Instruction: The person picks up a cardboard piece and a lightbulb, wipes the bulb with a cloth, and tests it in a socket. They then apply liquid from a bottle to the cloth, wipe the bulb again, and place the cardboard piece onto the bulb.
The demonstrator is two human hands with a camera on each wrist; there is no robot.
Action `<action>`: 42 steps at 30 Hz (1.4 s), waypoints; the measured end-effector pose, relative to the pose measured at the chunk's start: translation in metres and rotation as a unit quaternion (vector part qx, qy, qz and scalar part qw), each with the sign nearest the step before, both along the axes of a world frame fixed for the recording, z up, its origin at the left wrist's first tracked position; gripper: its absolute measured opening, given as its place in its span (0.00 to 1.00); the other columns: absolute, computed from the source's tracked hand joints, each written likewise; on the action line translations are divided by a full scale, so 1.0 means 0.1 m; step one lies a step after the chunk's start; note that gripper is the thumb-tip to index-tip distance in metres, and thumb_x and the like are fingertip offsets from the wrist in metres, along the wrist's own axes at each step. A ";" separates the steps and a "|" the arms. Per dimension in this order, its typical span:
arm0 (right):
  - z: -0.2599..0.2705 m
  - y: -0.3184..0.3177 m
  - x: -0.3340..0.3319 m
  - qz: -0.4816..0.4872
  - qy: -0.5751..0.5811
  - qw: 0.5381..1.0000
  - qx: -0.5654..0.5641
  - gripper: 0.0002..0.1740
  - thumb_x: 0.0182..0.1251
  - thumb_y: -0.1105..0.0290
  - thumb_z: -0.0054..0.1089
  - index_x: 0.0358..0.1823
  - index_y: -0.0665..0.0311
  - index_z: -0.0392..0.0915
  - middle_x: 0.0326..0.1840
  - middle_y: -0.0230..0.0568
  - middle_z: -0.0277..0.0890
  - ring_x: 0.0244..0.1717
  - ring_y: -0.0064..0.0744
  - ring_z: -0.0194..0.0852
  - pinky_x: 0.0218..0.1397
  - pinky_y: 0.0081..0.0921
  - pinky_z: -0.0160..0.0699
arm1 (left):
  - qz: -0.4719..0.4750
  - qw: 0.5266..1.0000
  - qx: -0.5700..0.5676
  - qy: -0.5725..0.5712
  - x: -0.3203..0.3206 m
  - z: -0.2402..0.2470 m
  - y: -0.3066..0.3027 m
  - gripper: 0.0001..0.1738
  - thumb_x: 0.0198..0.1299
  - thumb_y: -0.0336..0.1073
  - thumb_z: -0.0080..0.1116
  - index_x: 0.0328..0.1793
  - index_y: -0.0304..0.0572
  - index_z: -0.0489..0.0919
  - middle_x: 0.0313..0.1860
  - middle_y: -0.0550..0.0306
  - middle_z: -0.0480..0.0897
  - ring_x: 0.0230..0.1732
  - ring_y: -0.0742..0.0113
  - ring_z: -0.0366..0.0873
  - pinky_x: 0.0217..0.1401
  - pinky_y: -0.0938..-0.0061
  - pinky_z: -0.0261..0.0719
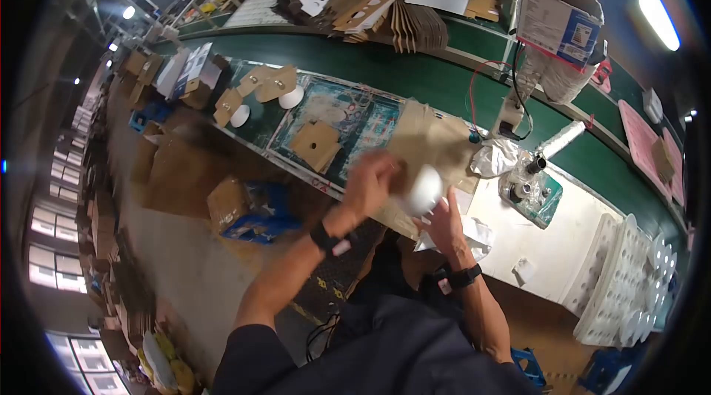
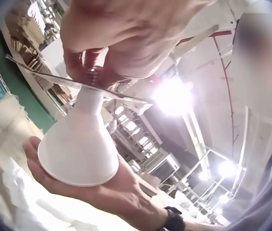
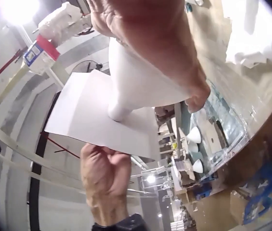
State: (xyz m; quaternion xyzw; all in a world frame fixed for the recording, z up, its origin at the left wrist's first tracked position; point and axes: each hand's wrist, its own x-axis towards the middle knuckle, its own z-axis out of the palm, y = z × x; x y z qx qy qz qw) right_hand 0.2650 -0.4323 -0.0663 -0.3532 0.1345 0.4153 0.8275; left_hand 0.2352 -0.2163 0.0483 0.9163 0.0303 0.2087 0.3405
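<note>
A white cone-shaped light bulb (image 1: pixel 425 192) is held between both hands over the near edge of the bench, blurred in the head view. Its narrow neck passes through a flat card (image 3: pixel 78 115), pale on the side facing the bulb's wide end. My left hand (image 1: pixel 368 186) pinches the metal screw base (image 2: pixel 94 73), which pokes out on the card's other side. Around the wide end curls my right hand (image 1: pixel 446 229), its palm against the bulb's face. In the right wrist view, the left fingers lie partly hidden behind the card.
Brown cards (image 1: pixel 275 84) with white bulbs (image 1: pixel 292 97) lie on the green bench at left. A flat holed cardboard piece (image 1: pixel 315 145) lies nearer. At right are a plastic-wrapped fixture (image 1: pixel 527 186) and white moulded trays (image 1: pixel 621 276). A blue crate (image 1: pixel 259 221) stands on the floor.
</note>
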 end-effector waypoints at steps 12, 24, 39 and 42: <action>-0.47 -0.88 -0.57 -0.091 -0.032 0.942 -0.321 0.19 0.84 0.57 0.57 0.60 0.65 0.82 0.44 0.30 0.83 0.44 0.18 0.80 0.49 0.18 0.81 | 0.020 0.949 0.209 0.235 1.40 -2.14 3.77 0.10 0.71 0.37 0.58 0.49 0.40 0.84 0.44 0.46 0.84 0.43 0.45 0.82 0.46 0.55 0.80; 1.09 -4.39 -1.28 -0.417 -0.184 0.505 -0.733 0.23 0.76 0.56 0.67 0.58 0.69 0.84 0.41 0.32 0.85 0.40 0.21 0.80 0.43 0.22 0.80 | 0.163 0.946 0.258 0.113 1.48 -1.58 3.89 0.11 0.76 0.35 0.53 0.56 0.40 0.82 0.50 0.48 0.85 0.52 0.52 0.82 0.59 0.63 0.79; 0.85 -7.36 -0.51 -0.196 0.100 0.347 -0.912 0.70 0.54 0.17 0.61 0.81 0.72 0.63 0.80 0.67 0.64 0.81 0.66 0.59 0.81 0.55 0.60 | -0.121 0.932 0.037 0.338 -0.04 -0.78 -0.64 0.22 0.69 0.38 0.64 0.65 0.34 0.82 0.62 0.38 0.83 0.61 0.44 0.83 0.64 0.60 0.80; 0.86 -7.61 -0.68 -0.162 0.068 0.299 -0.938 0.65 0.56 0.18 0.60 0.83 0.59 0.62 0.85 0.55 0.59 0.81 0.65 0.59 0.81 0.57 0.60 | -0.226 0.935 0.060 0.268 -0.01 -1.30 -1.00 0.25 0.67 0.38 0.67 0.69 0.40 0.80 0.68 0.33 0.80 0.70 0.43 0.77 0.76 0.60 0.72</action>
